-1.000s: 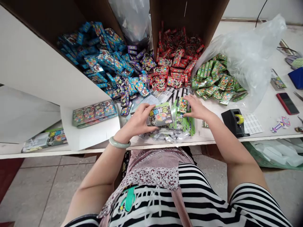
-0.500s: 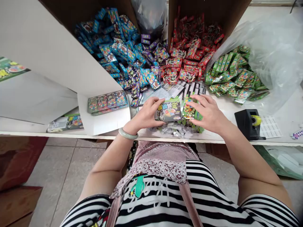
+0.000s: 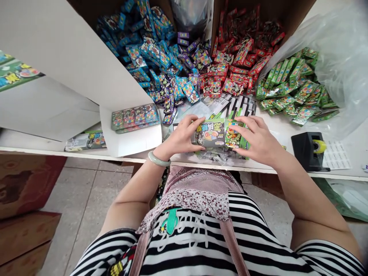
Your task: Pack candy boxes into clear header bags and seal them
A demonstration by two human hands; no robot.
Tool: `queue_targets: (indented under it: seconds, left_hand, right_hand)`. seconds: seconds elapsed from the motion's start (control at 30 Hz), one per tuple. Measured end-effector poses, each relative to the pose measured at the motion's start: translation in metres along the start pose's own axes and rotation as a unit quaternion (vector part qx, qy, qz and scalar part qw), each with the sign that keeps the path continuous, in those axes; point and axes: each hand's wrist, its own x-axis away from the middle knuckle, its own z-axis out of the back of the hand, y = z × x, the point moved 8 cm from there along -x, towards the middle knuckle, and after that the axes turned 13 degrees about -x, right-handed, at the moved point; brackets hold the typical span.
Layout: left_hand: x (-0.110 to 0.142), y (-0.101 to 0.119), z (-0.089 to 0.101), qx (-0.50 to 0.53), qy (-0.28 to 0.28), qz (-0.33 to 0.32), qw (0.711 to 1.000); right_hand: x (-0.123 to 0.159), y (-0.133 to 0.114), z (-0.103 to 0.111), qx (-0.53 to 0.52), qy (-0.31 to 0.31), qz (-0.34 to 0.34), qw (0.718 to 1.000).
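My left hand [image 3: 188, 134] grips the left end of a dark grey and green printed card box [image 3: 211, 133], thumb at the near edge and fingers at the far edge. On the other side, my right hand [image 3: 253, 134] pinches a small green candy box [image 3: 233, 133] between thumb and fingers. The small box stands right against the right end of the grey one; whether it is partly inside cannot be made out. Beneath both lie clear plastic wrappers [image 3: 215, 156] and flat printed cards [image 3: 241, 105].
Piles of blue [image 3: 161, 53], red [image 3: 241, 65] and green small boxes [image 3: 301, 86] lie at the back, with purple ones [image 3: 185, 59] between. A black tape dispenser [image 3: 306, 151] stands right, beside a label sheet [image 3: 336, 155]. At left, a wrapped multi-box pack [image 3: 135, 118] rests in white card.
My right hand has brought the small green box leftward up to the end of the grey box. The camera view has swung left.
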Motion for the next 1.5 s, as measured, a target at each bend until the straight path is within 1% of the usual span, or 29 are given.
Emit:
queue_targets:
  seconds: [0.1,0.23,0.3,0.4,0.47,0.5,0.6,0.63,0.7,0.73,0.77,0.8,0.87,0.9,0.93,1.0,1.03,1.07,1.13,1.17,1.2,1.27,1.33,1.4,1.43,1.47,1.5]
  left_hand:
    - [0.003,0.002,-0.003,-0.014,-0.01,-0.002,1.0]
    - [0.007,0.005,-0.004,-0.019,-0.01,-0.021,1.0]
    - [0.008,0.007,-0.003,-0.027,-0.004,-0.037,0.999]
    - [0.009,0.008,-0.003,-0.039,0.002,-0.049,0.998]
    - [0.009,0.006,-0.003,-0.039,0.004,-0.041,0.998]
    - [0.009,0.005,-0.003,-0.038,0.008,-0.034,0.999]
    - [0.009,0.003,-0.001,-0.038,0.028,-0.011,0.999]
    - [0.009,0.002,-0.002,-0.036,0.032,-0.008,0.999]
    - [0.009,0.003,-0.003,-0.031,0.036,-0.006,0.999]
    - [0.009,0.002,-0.003,-0.028,0.039,-0.007,0.999]
    - [0.009,0.002,-0.003,-0.027,0.042,-0.007,0.999]
    - [0.01,0.0,-0.003,-0.028,0.046,-0.004,0.999]
    - [0.011,-0.004,-0.001,-0.035,0.049,0.007,0.998]
    - [0.011,-0.005,0.001,-0.039,0.049,0.012,0.998]
    - [0.011,-0.006,0.002,-0.042,0.049,0.015,0.998]
    - [0.011,-0.005,0.005,-0.048,0.053,0.018,0.997]
    - [0.011,-0.003,0.006,-0.051,0.056,0.017,0.997]
    - [0.01,-0.002,0.007,-0.054,0.06,0.017,0.997]
    - [0.011,-0.002,0.009,-0.056,0.066,0.021,0.996]
    - [0.012,-0.003,0.01,-0.057,0.068,0.025,0.996]
    - [0.013,-0.005,0.012,-0.059,0.069,0.029,0.995]
    - [0.016,-0.011,0.014,-0.065,0.072,0.039,0.995]
    - [0.017,-0.016,0.016,-0.071,0.08,0.046,0.993]
    - [0.016,-0.019,0.016,-0.071,0.09,0.045,0.992]
    - [0.015,-0.019,0.016,-0.069,0.094,0.043,0.992]
    - [0.014,-0.019,0.014,-0.066,0.097,0.041,0.992]
    - [0.012,-0.019,0.013,-0.064,0.099,0.041,0.992]
  right_hand:
    - [0.001,0.0,-0.005,-0.005,-0.026,0.023,0.999]
    - [0.0,-0.005,-0.009,-0.014,-0.038,0.051,0.998]
    - [-0.001,-0.006,-0.011,-0.032,-0.035,0.051,0.998]
    - [-0.004,-0.003,-0.014,-0.103,-0.03,0.033,0.994]
    - [-0.006,0.0,-0.015,-0.162,-0.016,0.023,0.986]
    - [-0.006,0.002,-0.015,-0.184,0.001,0.017,0.983]
    - [-0.005,0.004,-0.015,-0.202,0.066,-0.003,0.977]
    - [-0.004,0.002,-0.018,-0.196,0.074,-0.007,0.978]
    - [-0.004,0.0,-0.025,-0.185,0.065,-0.01,0.981]
    - [-0.006,0.002,-0.027,-0.188,0.06,-0.015,0.98]
    - [-0.009,0.01,-0.026,-0.199,0.068,-0.028,0.977]
    - [-0.013,0.024,-0.022,-0.21,0.095,-0.051,0.972]
    - [-0.028,0.068,-0.006,-0.214,0.176,-0.112,0.954]
    - [-0.037,0.093,0.003,-0.179,0.221,-0.144,0.948]
    - [-0.05,0.116,0.009,-0.133,0.237,-0.164,0.948]
    - [-0.083,0.156,0.014,-0.046,0.22,-0.194,0.955]
    - [-0.098,0.171,0.014,-0.008,0.208,-0.208,0.956]
    - [-0.111,0.184,0.013,0.023,0.189,-0.222,0.956]
    - [-0.13,0.196,0.009,0.06,0.151,-0.238,0.958]
    - [-0.134,0.197,0.008,0.063,0.143,-0.24,0.958]
    - [-0.134,0.196,0.008,0.051,0.149,-0.239,0.958]
    - [-0.122,0.191,0.011,-0.025,0.196,-0.243,0.95]
    - [-0.099,0.186,0.011,-0.158,0.241,-0.258,0.922]
    - [-0.075,0.175,0.004,-0.288,0.244,-0.268,0.886]
    - [-0.065,0.166,0.0,-0.334,0.234,-0.266,0.874]
    - [-0.056,0.156,-0.001,-0.359,0.226,-0.259,0.868]
    - [-0.047,0.147,0.0,-0.359,0.228,-0.249,0.87]
